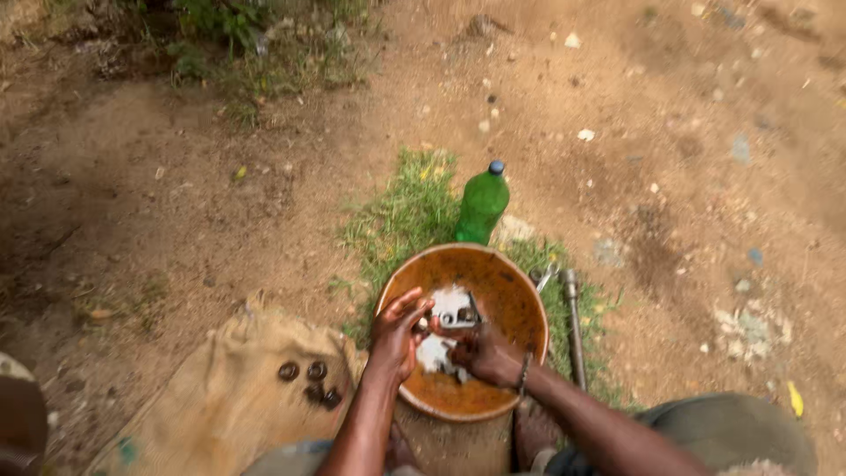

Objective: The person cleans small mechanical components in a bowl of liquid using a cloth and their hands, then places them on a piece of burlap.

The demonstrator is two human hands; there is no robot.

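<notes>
Mid-wash: the right hand grips a metal part over a basin, left hand half-open beside it; four dark parts wait on sacking.

My left hand and right hand work together over a rusty orange bowl, holding a small metal part amid white foam. A green bottle stands on grass just beyond. Dark round pieces lie on sacking at left; a metal rod lies right.
</notes>
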